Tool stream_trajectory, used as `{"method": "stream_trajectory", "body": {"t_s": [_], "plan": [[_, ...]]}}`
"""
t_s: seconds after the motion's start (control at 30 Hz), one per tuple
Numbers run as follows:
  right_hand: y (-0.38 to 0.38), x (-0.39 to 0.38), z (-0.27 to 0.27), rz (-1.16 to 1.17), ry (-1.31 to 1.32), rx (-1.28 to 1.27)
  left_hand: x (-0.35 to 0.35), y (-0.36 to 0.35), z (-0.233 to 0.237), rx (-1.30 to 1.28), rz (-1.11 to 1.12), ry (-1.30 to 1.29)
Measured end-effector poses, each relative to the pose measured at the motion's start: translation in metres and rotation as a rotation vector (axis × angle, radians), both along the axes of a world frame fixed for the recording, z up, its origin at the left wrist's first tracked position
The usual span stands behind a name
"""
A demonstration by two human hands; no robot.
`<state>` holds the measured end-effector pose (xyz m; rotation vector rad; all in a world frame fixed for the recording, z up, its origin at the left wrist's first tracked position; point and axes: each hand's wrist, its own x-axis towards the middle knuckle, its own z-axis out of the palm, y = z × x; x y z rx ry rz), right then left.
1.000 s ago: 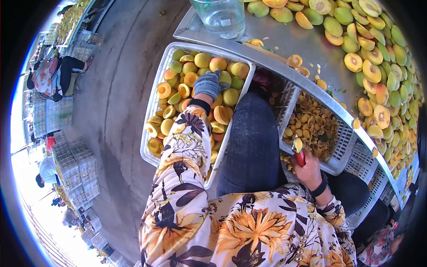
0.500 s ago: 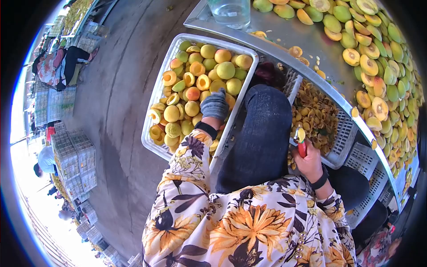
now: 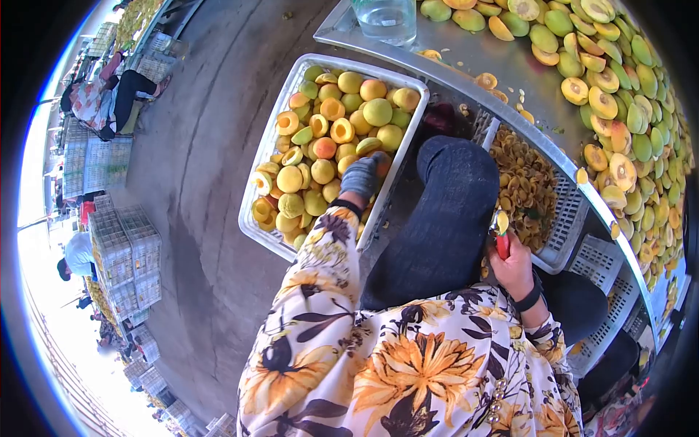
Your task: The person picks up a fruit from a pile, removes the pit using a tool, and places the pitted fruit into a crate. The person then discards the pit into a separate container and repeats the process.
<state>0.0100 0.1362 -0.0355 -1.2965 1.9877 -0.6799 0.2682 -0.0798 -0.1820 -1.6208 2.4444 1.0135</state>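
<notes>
My left hand (image 3: 360, 177), in a grey glove, is at the right side of a white crate (image 3: 255, 191) full of whole and halved yellow-green fruit (image 3: 290, 179). Its fingers are curled round an orange-yellow fruit (image 3: 381, 164). My bare right hand (image 3: 512, 266) is closed on the red handle of a small tool (image 3: 503, 245), whose tip carries a piece of yellow fruit (image 3: 502, 221). Beyond that hand lies a second crate (image 3: 559, 240) with many brownish-yellow fruit pieces (image 3: 522, 186).
A metal table (image 3: 466, 81) curves along the right, bearing a heap of halved fruit (image 3: 635, 120) and a clear container of water (image 3: 386, 22). Empty white crates (image 3: 598, 262) stand below it. At the left are stacked crates (image 3: 127, 255) and a seated person (image 3: 102, 102).
My left hand has moved slightly down in the view and its fingers have closed round a fruit. The right hand still holds the tool. The whole view has shifted a little.
</notes>
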Motion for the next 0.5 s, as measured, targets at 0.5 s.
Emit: {"method": "stream_trajectory", "body": {"t_s": [0.5], "plan": [[0.015, -0.010, 0.001, 0.007, -0.027, -0.132, 0.038, 0.032, 0.020, 0.169, -0.229, -0.377]]}}
